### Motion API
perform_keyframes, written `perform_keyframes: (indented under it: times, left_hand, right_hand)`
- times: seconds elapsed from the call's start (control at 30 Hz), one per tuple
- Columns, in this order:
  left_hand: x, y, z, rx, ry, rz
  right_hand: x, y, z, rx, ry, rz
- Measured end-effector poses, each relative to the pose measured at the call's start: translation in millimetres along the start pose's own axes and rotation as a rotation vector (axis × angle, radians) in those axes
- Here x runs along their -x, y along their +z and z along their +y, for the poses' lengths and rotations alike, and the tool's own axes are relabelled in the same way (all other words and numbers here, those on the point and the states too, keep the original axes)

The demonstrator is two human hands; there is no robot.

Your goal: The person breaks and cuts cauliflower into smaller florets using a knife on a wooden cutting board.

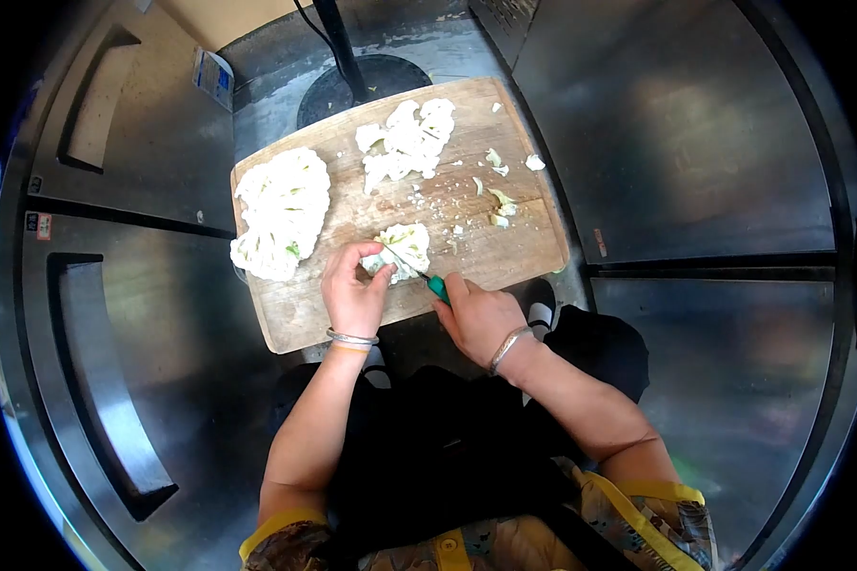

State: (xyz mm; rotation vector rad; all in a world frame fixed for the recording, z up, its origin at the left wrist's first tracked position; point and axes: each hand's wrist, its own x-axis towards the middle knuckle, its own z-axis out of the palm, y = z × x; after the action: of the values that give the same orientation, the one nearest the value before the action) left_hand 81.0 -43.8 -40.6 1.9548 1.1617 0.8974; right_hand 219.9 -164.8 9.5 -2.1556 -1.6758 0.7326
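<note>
A wooden cutting board lies in front of me. Near its front edge, my left hand grips a cauliflower piece with fingers and thumb. My right hand is closed around the green handle of a small knife, its thin blade lying against that piece. A large cauliflower portion rests on the board's left side. Cut florets sit toward the back. Trimmed stem bits and crumbs are scattered on the right.
Behind the board stands a black pole on a round base. Metal cabinet doors with handles rise on the left, and more metal doors on the right. My legs and shoes are below the board's front edge.
</note>
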Motion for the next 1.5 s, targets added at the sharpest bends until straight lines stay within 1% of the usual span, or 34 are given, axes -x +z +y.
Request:
perform_keyframes:
  times: [0.1,0.17,0.27,0.33,0.47,0.53,0.6,0.67,0.9,0.97,1.0,1.07,1.13,1.17,1.23,1.27,1.33,1.37,1.47,1.5]
  left_hand:
    - [-1,1,1,-0.017,0.029,0.008]
    - [-1,-2,6,-0.048,-0.023,-0.051]
    - [-2,0,9,-0.074,-0.004,-0.048]
    - [-3,1,10,-0.072,0.001,-0.047]
    - [-6,2,14,-0.11,0.036,-0.048]
    - [-6,4,10,-0.081,0.063,-0.049]
    - [-6,5,8,-0.054,0.088,-0.046]
    - [-6,6,10,-0.088,0.156,-0.033]
    - [-9,4,18,-0.173,0.151,-0.049]
    - [-12,5,19,-0.182,0.22,-0.047]
    - [-14,5,18,-0.177,0.226,-0.047]
    - [-11,7,14,-0.162,0.136,-0.028]
    - [-9,8,12,-0.176,0.163,-0.002]
    - [-10,8,12,-0.198,0.189,0.012]
    - [-10,7,13,-0.172,0.171,0.008]
    - [-11,6,14,-0.154,0.16,-0.006]
    - [-9,7,12,-0.132,0.151,-0.011]
    - [-9,7,11,-0.109,0.14,-0.02]
    - [-10,4,11,-0.085,0.126,-0.023]
    - [-11,2,10,-0.087,0.127,-0.017]
  right_hand:
    - [-1,0,1,-0.006,0.029,-0.018]
    - [-2,-1,1,-0.024,0.039,-0.017]
    - [-4,-5,1,-0.038,0.064,-0.068]
    - [-7,-12,-1,-0.027,0.103,-0.157]
    - [-11,-17,0,-0.024,0.131,-0.193]
    - [-14,-20,2,-0.02,0.123,-0.22]
    - [-17,-15,8,0.004,0.111,-0.223]
    - [-19,-14,9,0.027,0.1,-0.226]
    - [-29,-19,5,0.094,0.132,-0.245]
    - [-34,-19,6,0.12,0.139,-0.252]
    - [-36,-21,6,0.121,0.135,-0.248]
    - [-35,-31,4,0.139,0.125,-0.247]
    - [-30,-51,-1,0.043,0.115,-0.278]
    - [-32,-55,0,0.058,0.109,-0.28]
    - [-39,-58,6,-0.091,0.094,-0.167]
    - [-43,-53,7,-0.084,0.09,-0.166]
    - [-55,-27,9,-0.233,-0.097,0.144]
    - [-62,-9,13,-0.272,-0.135,0.206]
    - [-77,9,14,-0.251,-0.118,0.226]
    - [-80,9,12,-0.256,-0.14,0.299]
